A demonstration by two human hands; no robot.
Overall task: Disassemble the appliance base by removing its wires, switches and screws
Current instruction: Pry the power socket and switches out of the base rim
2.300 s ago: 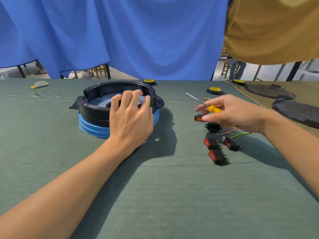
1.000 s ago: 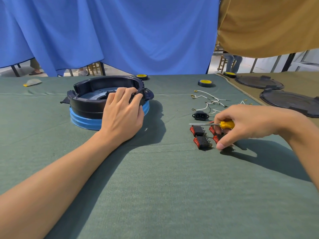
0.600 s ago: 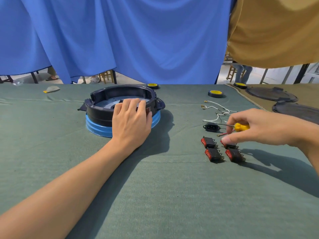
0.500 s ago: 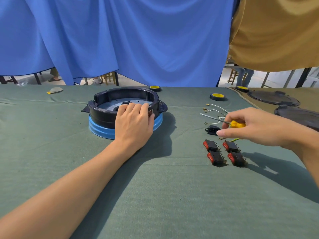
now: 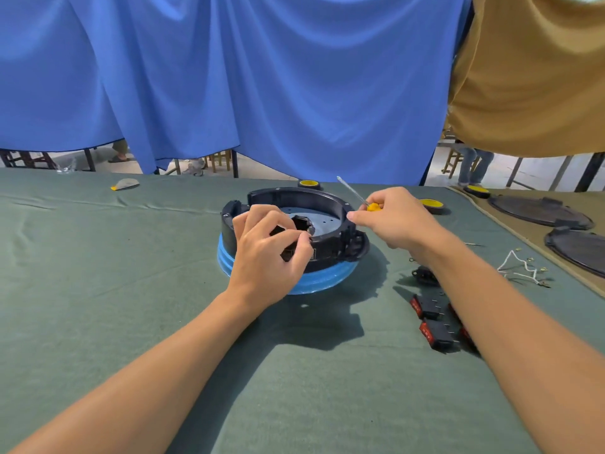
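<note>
The round appliance base, black on a blue lower ring, stands mid-table. My left hand curls over its near rim, thumb and fingers gripping the black wall. My right hand holds a small yellow-handled screwdriver at the base's right rim, shaft pointing up and away. Several black rocker switches with red faces lie on the cloth under my right forearm. A black socket part lies beyond them. White wires lie further right.
Green cloth covers the table. Yellow-and-black tape rolls sit behind the base. Two dark round lids rest on a tan cloth at far right. Blue curtain hangs behind. A small grey scrap lies at far left.
My right hand left the switches and carried the screwdriver to the base's right rim. My left hand's fingers curled tighter round the near rim. The view shifted, putting the base in the centre.
</note>
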